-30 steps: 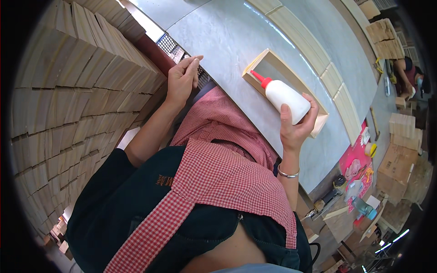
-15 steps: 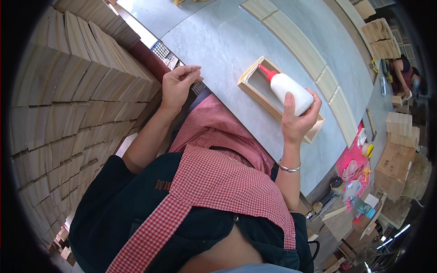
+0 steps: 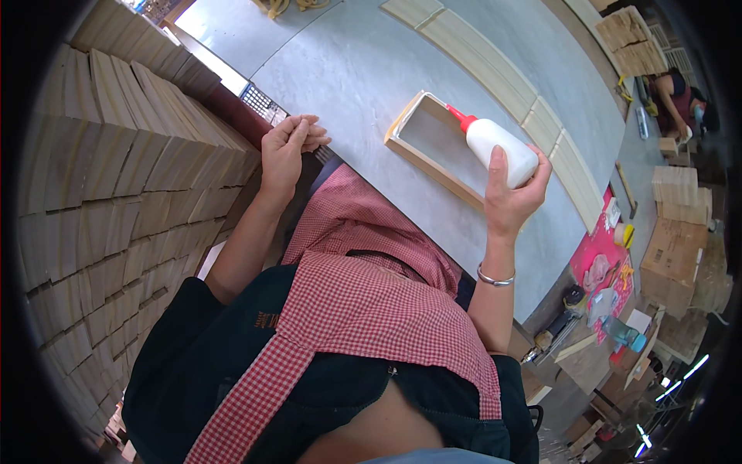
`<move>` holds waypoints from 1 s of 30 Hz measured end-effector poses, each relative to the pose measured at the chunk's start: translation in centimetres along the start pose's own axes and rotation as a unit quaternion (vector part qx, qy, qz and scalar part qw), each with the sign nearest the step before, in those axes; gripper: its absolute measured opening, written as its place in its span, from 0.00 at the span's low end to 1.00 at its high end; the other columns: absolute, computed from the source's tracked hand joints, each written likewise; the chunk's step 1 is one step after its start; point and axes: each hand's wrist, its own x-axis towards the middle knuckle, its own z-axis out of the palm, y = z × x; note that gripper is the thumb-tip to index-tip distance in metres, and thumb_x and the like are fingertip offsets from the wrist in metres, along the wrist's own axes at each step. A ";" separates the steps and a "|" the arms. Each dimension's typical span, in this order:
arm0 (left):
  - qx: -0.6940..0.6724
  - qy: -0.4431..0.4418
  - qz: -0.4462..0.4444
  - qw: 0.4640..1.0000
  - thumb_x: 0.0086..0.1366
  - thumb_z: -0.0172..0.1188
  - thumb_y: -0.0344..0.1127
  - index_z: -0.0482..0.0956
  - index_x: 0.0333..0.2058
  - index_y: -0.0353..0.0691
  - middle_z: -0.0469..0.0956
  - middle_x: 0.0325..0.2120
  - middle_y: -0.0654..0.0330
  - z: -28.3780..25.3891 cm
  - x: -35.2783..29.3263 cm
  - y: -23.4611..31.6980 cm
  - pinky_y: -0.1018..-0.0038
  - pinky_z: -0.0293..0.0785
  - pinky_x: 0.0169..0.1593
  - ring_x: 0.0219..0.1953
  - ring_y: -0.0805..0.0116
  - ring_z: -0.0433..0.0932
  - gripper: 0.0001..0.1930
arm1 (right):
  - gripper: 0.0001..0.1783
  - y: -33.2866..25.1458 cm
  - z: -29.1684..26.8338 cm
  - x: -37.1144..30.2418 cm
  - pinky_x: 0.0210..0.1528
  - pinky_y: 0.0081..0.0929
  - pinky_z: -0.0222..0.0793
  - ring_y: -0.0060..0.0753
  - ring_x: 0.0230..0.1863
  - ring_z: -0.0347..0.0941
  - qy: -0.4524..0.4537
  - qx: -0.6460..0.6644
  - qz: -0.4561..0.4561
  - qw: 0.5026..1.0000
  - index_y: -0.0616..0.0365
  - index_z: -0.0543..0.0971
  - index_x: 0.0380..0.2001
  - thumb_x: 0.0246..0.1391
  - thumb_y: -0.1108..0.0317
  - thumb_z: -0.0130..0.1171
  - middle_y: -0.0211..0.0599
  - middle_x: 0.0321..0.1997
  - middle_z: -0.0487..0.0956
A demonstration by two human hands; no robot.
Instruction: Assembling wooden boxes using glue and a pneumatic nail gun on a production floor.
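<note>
My right hand (image 3: 516,188) is wrapped round a white squeeze bottle (image 3: 493,147) with a red pointed nozzle. Its nozzle points up and left, above a rectangular wooden frame (image 3: 435,172) lying on the grey tabletop (image 3: 340,93). White stuff like glue shows along the frame's far left short end. The frame's near right end is hidden behind my right hand and the bottle. My left hand (image 3: 286,155) hovers by the table's edge with its fingers curled together; nothing shows in them.
Thin pale wooden strips (image 3: 495,66) lie in a row across the table's far side. Tall stacks of wooden boards (image 3: 116,147) stand close on my left. To the right are a water bottle (image 3: 622,334), a cardboard box (image 3: 672,259) and a hammer (image 3: 626,189). Another person (image 3: 676,104) works far right.
The squeeze bottle has moved right relative to the frame, its nozzle drawing away from the short end. My left hand's fingers have loosened slightly. The whole view has shifted a little.
</note>
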 end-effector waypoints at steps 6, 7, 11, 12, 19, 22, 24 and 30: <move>0.047 0.008 0.017 0.999 0.69 0.60 0.28 0.83 0.44 0.28 0.84 0.35 0.55 1.3 -0.2 0.9 0.82 0.75 0.42 0.35 0.70 0.83 0.10 | 0.27 1.1 -3.6 -0.9 0.40 0.33 0.76 0.40 0.38 0.77 0.040 -0.046 0.014 0.998 0.61 0.71 0.49 0.54 0.57 0.69 0.44 0.41 0.78; 0.054 0.012 0.024 0.998 0.68 0.61 0.28 0.83 0.43 0.28 0.84 0.35 0.55 1.4 -0.2 0.9 0.82 0.75 0.42 0.36 0.70 0.82 0.09 | 0.27 1.4 -4.2 -1.0 0.40 0.33 0.76 0.40 0.38 0.77 0.047 -0.052 0.017 0.997 0.61 0.71 0.49 0.54 0.57 0.69 0.44 0.41 0.78; 0.057 0.005 0.031 0.998 0.65 0.64 0.27 0.84 0.42 0.28 0.85 0.35 0.56 1.6 0.0 0.6 0.82 0.75 0.42 0.36 0.71 0.82 0.09 | 0.26 2.8 -7.0 -1.7 0.40 0.34 0.76 0.40 0.37 0.76 0.075 -0.082 0.030 0.993 0.61 0.71 0.48 0.54 0.57 0.69 0.44 0.41 0.78; 0.056 0.003 0.032 0.998 0.64 0.65 0.26 0.85 0.41 0.28 0.85 0.34 0.56 1.6 0.1 0.5 0.82 0.75 0.42 0.37 0.71 0.82 0.09 | 0.26 3.2 -7.6 -1.9 0.40 0.34 0.76 0.40 0.37 0.76 0.083 -0.092 0.034 0.992 0.61 0.72 0.48 0.54 0.57 0.70 0.44 0.41 0.78; 0.072 -0.016 0.031 0.997 0.61 0.67 0.24 0.85 0.40 0.28 0.83 0.32 0.58 1.9 0.0 0.1 0.82 0.73 0.42 0.34 0.73 0.79 0.08 | 0.25 4.8 -11.5 -2.8 0.40 0.34 0.76 0.40 0.37 0.77 0.126 -0.135 0.054 0.981 0.61 0.73 0.46 0.54 0.57 0.70 0.44 0.41 0.79; 0.078 -0.014 0.040 0.996 0.61 0.68 0.24 0.84 0.36 0.30 0.82 0.30 0.60 2.4 -0.2 0.2 0.83 0.72 0.41 0.32 0.75 0.77 0.06 | 0.24 5.6 -13.0 -3.2 0.43 0.34 0.76 0.40 0.40 0.76 0.137 -0.158 0.068 0.976 0.62 0.74 0.47 0.55 0.57 0.69 0.46 0.43 0.79; 0.081 -0.017 0.042 0.996 0.60 0.68 0.24 0.84 0.35 0.30 0.81 0.29 0.60 2.7 -0.3 0.2 0.83 0.71 0.40 0.31 0.76 0.76 0.05 | 0.24 5.9 -13.8 -3.5 0.44 0.34 0.76 0.40 0.41 0.76 0.143 -0.167 0.074 0.973 0.62 0.74 0.47 0.56 0.56 0.69 0.46 0.43 0.80; 0.085 -0.015 0.048 0.995 0.61 0.69 0.27 0.82 0.31 0.34 0.79 0.27 0.62 2.9 -0.3 -0.1 0.85 0.69 0.39 0.29 0.78 0.74 0.04 | 0.24 6.1 -15.1 -4.4 0.45 0.34 0.76 0.40 0.41 0.76 0.154 -0.170 0.087 0.969 0.63 0.75 0.47 0.55 0.58 0.69 0.47 0.43 0.80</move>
